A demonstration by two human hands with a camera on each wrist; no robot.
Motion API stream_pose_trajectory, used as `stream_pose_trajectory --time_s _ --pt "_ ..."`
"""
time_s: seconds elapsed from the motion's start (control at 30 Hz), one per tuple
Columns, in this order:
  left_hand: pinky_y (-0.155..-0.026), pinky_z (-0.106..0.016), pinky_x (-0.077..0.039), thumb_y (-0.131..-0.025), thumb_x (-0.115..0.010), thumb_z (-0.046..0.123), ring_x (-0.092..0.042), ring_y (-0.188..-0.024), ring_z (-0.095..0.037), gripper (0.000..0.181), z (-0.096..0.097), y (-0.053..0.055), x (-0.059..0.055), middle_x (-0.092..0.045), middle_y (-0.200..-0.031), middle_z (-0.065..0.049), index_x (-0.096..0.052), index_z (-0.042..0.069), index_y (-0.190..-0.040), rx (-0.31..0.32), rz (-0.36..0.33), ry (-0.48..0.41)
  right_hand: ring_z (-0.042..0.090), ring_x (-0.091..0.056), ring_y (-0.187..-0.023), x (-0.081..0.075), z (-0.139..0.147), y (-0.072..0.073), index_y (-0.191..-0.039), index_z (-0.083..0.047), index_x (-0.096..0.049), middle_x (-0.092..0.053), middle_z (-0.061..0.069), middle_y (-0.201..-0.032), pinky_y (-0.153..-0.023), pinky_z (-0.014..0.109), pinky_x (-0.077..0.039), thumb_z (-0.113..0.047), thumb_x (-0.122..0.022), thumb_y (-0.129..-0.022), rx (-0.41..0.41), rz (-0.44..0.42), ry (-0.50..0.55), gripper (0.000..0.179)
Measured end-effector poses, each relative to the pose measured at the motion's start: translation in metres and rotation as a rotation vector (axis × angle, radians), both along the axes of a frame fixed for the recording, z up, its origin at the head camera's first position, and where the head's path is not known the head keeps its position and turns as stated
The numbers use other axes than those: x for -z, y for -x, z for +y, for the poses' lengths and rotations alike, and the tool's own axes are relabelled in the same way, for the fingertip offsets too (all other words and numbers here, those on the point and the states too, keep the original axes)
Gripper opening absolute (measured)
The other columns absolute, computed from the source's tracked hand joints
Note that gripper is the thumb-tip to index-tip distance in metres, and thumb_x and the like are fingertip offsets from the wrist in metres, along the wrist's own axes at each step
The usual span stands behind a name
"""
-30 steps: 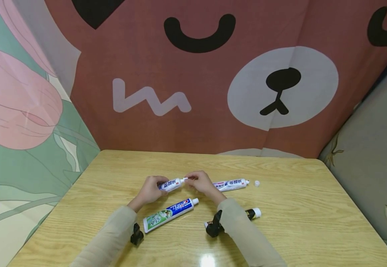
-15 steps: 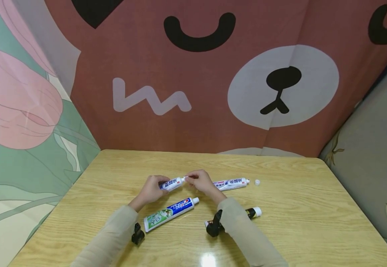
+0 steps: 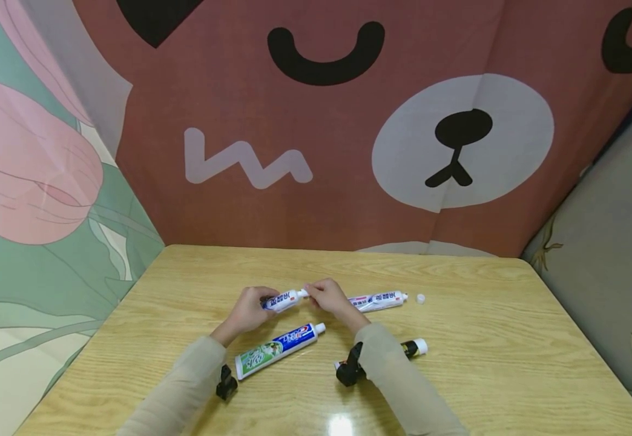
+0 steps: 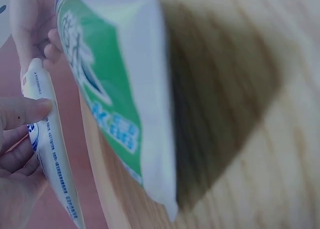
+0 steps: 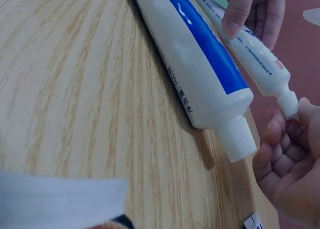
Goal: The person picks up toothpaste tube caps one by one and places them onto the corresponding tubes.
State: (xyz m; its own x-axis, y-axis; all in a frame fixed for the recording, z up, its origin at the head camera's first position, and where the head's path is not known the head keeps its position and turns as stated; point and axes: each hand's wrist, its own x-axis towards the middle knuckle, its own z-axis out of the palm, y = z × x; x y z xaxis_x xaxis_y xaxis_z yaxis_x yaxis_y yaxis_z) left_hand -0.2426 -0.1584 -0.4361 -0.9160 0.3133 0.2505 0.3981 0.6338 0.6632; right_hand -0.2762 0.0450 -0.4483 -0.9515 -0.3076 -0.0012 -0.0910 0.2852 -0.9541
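Observation:
My left hand [image 3: 247, 310] grips a white and blue toothpaste tube [image 3: 282, 300] around its body, nozzle end to the right. Thumb and fingers of my right hand [image 3: 327, 296] pinch the small white cap [image 5: 288, 105] at the tube's end. In the right wrist view the cap sits at the neck; whether it is loose or tight I cannot tell. A larger green and blue toothpaste tube [image 3: 279, 350] lies on the table in front of both hands. Close behind my right wrist lies another white toothpaste tube [image 3: 380, 300], its left end hidden.
A loose white cap [image 3: 421, 298] lies beyond that second tube's nozzle. Under my right sleeve is a black tube with a white cap [image 3: 421, 346], partly covered. The wooden table [image 3: 501, 339] ends at a bear-print cloth [image 3: 316, 218].
My right hand's fingertips have shifted very slightly to the right, and more of the white cap shows. My left hand and the tube have barely moved.

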Motion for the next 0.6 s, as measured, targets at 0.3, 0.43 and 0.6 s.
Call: stream_pose_trajectory --time_s 0.3,0.43,0.6 --pt "-0.076 -0.035 -0.051 -0.064 -0.073 -0.013 -0.063 -0.085 -0.024 0.035 0.0009 -0.0008 -0.0003 -0.066 -0.094 -0.014 -0.066 -0.005 -0.097 0.015 0.014 0.005 0.01 -0.032 -0.042 0.0013 0.0004 -0.0009 -0.073 0.013 -0.058 -0.043 0.007 -0.051 -0.043 0.022 -0.029 -0.029 -0.051 -0.093 -0.003 0.021 -0.054 0.047" --pt "-0.077 -0.035 -0.051 -0.064 -0.073 -0.012 -0.062 -0.086 -0.022 0.034 0.0007 -0.0011 -0.0005 -0.066 -0.095 -0.012 -0.067 -0.003 -0.097 0.005 0.001 0.007 0.013 -0.04 -0.045 0.0 -0.0021 -0.0017 -0.081 0.008 -0.063 -0.051 0.015 -0.057 -0.044 0.024 -0.034 -0.022 -0.054 -0.092 0.012 0.022 0.01 0.033" --pt "-0.078 -0.036 -0.051 -0.064 -0.072 -0.012 -0.062 -0.086 -0.023 0.034 0.0019 -0.0023 -0.001 -0.066 -0.094 -0.012 -0.067 -0.003 -0.097 0.005 -0.002 -0.002 0.014 -0.05 -0.048 -0.002 -0.0053 -0.0029 -0.086 0.003 -0.064 -0.059 0.02 -0.066 -0.044 0.025 -0.041 -0.019 -0.057 -0.09 0.067 0.016 0.03 0.024"
